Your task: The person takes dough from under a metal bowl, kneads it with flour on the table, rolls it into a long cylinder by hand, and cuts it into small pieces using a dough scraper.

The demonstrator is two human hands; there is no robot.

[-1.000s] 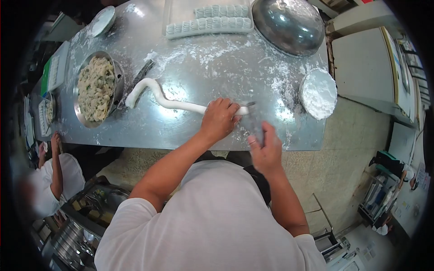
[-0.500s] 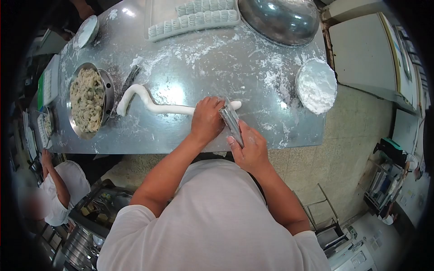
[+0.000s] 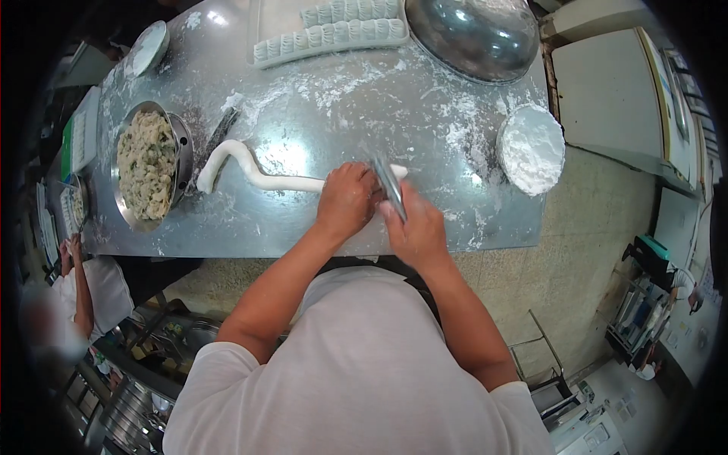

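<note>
A long white rope of dough [image 3: 284, 183] lies across the floured metal table, its left part bent in a curve. My left hand [image 3: 348, 199] is closed over the rope near its right end, fingers curled round it. In my right hand [image 3: 418, 230] is a flat metal dough cutter [image 3: 389, 185], gripped by its near end and blurred by motion. Its blade crosses the rope just right of my left fingers. A short stub of dough shows past the blade. The edge against the dough is hidden.
A steel bowl of filling [image 3: 144, 168] stands at the left, with a dark tool [image 3: 222, 127] beside it. White flour [image 3: 531, 150] fills a bowl at the right. At the back are a tray of dumplings [image 3: 334, 44] and a large metal bowl [image 3: 474, 38]. Another person [image 3: 95, 292] is at lower left.
The dough cutter in my right hand has shifted slightly and now looks blurred and narrower. My left hand stays on the rope. The other person at left has moved a little further left.
</note>
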